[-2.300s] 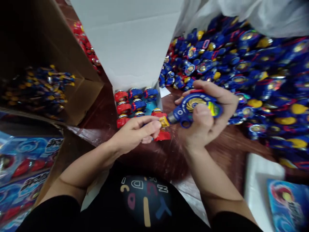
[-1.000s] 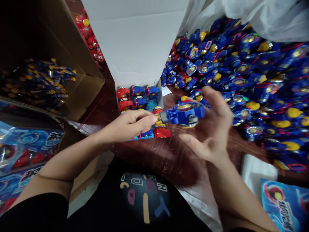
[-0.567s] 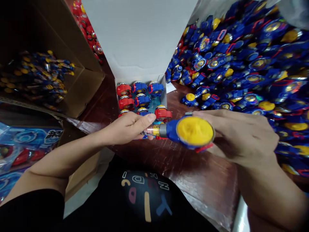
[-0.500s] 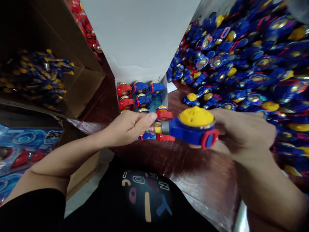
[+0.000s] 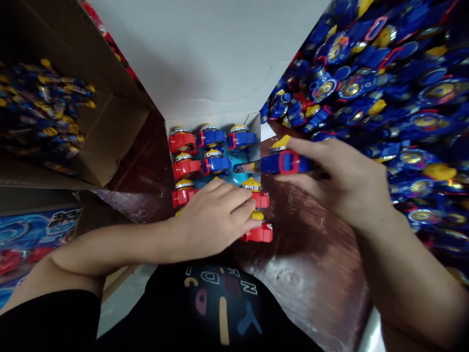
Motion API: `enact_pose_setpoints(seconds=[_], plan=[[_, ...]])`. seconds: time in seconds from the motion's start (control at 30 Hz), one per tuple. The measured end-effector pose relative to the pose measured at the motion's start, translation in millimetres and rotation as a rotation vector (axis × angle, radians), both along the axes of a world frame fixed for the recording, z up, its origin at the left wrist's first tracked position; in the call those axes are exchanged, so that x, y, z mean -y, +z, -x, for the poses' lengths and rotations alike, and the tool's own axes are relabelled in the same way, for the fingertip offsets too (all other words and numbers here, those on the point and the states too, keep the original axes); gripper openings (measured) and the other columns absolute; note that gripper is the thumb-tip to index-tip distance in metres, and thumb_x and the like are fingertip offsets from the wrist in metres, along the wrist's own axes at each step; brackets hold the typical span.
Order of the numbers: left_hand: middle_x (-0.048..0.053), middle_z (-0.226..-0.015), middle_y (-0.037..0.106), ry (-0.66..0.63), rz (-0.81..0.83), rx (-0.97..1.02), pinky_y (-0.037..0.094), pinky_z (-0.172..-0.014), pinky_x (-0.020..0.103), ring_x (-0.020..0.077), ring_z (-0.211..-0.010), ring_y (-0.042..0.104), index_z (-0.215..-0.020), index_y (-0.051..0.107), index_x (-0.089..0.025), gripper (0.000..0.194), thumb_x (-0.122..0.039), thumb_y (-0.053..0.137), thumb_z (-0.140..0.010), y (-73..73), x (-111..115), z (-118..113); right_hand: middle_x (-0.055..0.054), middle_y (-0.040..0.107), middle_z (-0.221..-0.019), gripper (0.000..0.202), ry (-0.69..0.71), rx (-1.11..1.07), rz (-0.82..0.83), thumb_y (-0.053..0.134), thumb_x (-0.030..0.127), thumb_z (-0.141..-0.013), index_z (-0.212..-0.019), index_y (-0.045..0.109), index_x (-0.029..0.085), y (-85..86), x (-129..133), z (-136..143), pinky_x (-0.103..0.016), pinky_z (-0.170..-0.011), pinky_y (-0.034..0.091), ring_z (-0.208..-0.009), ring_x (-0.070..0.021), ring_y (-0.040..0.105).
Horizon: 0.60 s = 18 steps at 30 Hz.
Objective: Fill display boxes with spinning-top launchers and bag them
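Note:
My right hand (image 5: pixel 337 176) pinches a blue toy spinning-top launcher (image 5: pixel 281 162) with a yellow cone cap and a red loop. From the launcher a clear tube with a printed wrap (image 5: pixel 245 167) points left, over a gap in the right column of the white display box (image 5: pixel 257 132). My left hand (image 5: pixel 210 215) is palm down across the near rows, its fingers loosely extended and its fingertips beside a red launcher (image 5: pixel 259 198). Several red launchers (image 5: pixel 186 166) fill the left column, and blue ones (image 5: pixel 216 164) stand next to them. The hand covers part of the near rows.
The box's tall white lid (image 5: pixel 212 58) rises at the back. A heap of blue launchers (image 5: pixel 410 117) spreads over the right. At left stands a cardboard box (image 5: pixel 124 132) with small yellow-and-blue items (image 5: pixel 54 107). Printed blister packs (image 5: pixel 32 239) lie at lower left.
My left hand has let go of the tube end and dropped over the near rows. My right hand has carried the blue launcher slightly left and up, to the box's right side.

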<state>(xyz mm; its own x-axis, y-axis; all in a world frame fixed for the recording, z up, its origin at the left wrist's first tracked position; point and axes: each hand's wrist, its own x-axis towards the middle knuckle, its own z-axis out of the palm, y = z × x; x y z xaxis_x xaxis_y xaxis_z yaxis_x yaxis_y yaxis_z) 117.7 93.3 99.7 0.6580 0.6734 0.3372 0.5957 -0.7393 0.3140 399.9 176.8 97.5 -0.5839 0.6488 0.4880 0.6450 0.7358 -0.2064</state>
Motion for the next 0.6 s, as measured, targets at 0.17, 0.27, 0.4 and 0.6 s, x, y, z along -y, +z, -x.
enact_pose_setpoints(seconds=[0.17, 0.27, 0.4, 0.6], plan=[[0.013, -0.129, 0.076, 0.039, 0.029, -0.009, 0.058, -0.097, 0.043, 0.0275, -0.112, 0.071, -0.127, 0.074, -0.006, 0.034, -0.034, 0.058, -0.116, -0.8, 11.1, 0.3, -0.004, 0.076, -0.113, 0.054, 0.085, 0.216, -0.003, 0.047, 0.06, -0.113, -0.156, 0.063, 0.033, -4.3, 0.0, 13.5, -0.028, -0.048, 0.039, -0.079, -0.0165, 0.071], [0.014, -0.13, 0.076, 0.038, 0.048, -0.01, 0.059, -0.099, 0.043, 0.0273, -0.114, 0.071, -0.13, 0.073, -0.006, 0.034, -0.034, 0.059, -0.116, -2.7, 8.7, 0.1, 0.0, 0.075, -0.1, 0.049, 0.128, 0.317, 0.018, 0.042, 0.057, -0.116, -0.157, 0.062, 0.039, 7.3, -1.6, 16.4, -0.03, -0.046, 0.028, -0.064, -0.0127, 0.059], [0.015, -0.127, 0.077, 0.042, 0.048, 0.007, 0.062, -0.097, 0.045, 0.0281, -0.112, 0.073, -0.126, 0.074, -0.007, 0.032, -0.033, 0.059, -0.116, -1.3, 8.5, -3.5, -0.003, 0.077, -0.1, 0.05, 0.157, 0.453, -0.008, 0.04, 0.05, -0.117, -0.159, 0.062, 0.034, 14.2, -11.5, 36.8, -0.034, -0.048, 0.024, -0.063, -0.015, 0.058], [0.011, -0.156, 0.065, 0.165, 0.161, 0.358, 0.052, -0.126, 0.048, 0.0279, -0.146, 0.062, -0.15, 0.067, -0.023, 0.039, -0.038, 0.062, -0.114, 4.6, 14.8, 41.3, -0.01, 0.08, -0.113, 0.068, 0.099, 0.547, 0.131, 0.027, 0.067, -0.114, -0.159, 0.063, 0.031, 12.8, -15.2, 53.3, -0.033, -0.051, 0.039, -0.081, -0.024, 0.074]])
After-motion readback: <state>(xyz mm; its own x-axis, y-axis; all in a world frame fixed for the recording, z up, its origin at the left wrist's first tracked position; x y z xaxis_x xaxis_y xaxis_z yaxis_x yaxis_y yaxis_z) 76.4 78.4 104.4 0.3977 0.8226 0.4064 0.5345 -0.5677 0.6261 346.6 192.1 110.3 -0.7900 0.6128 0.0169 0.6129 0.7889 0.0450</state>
